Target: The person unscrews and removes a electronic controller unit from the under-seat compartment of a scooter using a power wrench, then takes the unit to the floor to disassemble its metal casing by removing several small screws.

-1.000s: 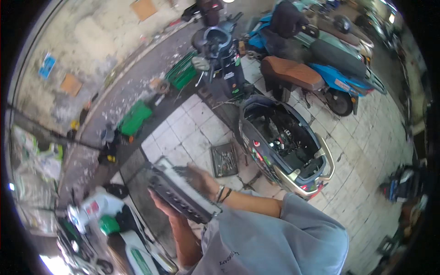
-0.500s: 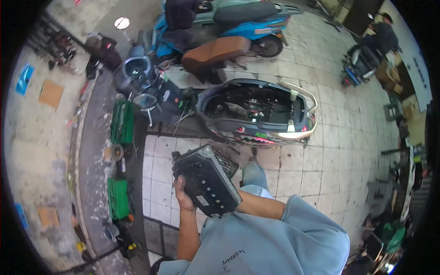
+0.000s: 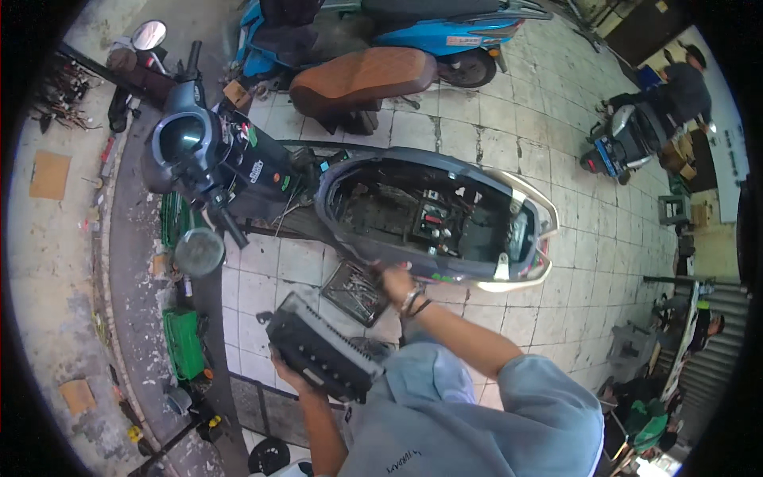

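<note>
My left hand (image 3: pixel 288 367) grips a black rectangular unit (image 3: pixel 322 350) with a ridged grey side, held against the lower part of my view. My right hand (image 3: pixel 395 282), with bands on its wrist, has its fingers curled beside the near rim of the stripped scooter body (image 3: pixel 358 250); whether they hold anything is unclear. The scooter's open underseat bay (image 3: pixel 409 207) shows wiring and parts inside. Below that rim, a metal tray (image 3: pixel 348 298) of tools lies on the tiles, partly behind my right hand.
The scooter's handlebar (image 3: pixel 233 226) is at the left, near green toolboxes (image 3: pixel 184 343) along a step. Behind are a brown seat (image 3: pixel 358 83) and a blue scooter (image 3: pixel 445 36). At the far right, another person (image 3: pixel 683 83) is on a scooter (image 3: pixel 616 147).
My right hand has left the black unit and moved up toward the scooter body, leaving the unit in my left hand. My view has swung toward the scooter, which now appears nearer.
</note>
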Demonstrator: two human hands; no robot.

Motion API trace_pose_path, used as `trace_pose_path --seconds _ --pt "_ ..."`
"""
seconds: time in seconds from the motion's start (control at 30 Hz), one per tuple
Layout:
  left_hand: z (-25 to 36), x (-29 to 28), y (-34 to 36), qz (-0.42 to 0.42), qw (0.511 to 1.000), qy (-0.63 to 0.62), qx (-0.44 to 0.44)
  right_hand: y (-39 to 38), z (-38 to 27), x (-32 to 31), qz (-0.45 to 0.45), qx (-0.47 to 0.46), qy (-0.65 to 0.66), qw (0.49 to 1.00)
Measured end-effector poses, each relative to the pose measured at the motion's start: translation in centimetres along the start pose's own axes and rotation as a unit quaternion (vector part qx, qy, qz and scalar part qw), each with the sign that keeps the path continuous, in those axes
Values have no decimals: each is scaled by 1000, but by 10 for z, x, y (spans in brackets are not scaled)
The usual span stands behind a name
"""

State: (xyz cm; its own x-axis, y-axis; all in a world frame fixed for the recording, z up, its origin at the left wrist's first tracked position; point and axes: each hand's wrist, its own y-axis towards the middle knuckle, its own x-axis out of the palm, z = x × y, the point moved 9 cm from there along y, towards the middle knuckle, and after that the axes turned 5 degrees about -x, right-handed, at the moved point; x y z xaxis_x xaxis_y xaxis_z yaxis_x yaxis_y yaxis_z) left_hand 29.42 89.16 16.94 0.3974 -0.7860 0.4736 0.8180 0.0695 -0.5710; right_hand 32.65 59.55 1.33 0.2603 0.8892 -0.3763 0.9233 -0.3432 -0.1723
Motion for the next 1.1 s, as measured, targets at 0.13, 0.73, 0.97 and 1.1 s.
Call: trace_pose_path --seconds 0.13,0.73,0.97,1.1 --pt "-48 -66 27 221 974 32 -47 138 80 -62 3 26 -161 987" --pt "-120 -125 38 270 946 140 -112 201 259 161 -401 -55 -326 854" --pt "-82 -101 102 185 969 67 -149 205 175 39 -224 81 -340 910" --pt "-73 -143 158 135 971 121 -156 167 17 -7 -17 22 -141 990"
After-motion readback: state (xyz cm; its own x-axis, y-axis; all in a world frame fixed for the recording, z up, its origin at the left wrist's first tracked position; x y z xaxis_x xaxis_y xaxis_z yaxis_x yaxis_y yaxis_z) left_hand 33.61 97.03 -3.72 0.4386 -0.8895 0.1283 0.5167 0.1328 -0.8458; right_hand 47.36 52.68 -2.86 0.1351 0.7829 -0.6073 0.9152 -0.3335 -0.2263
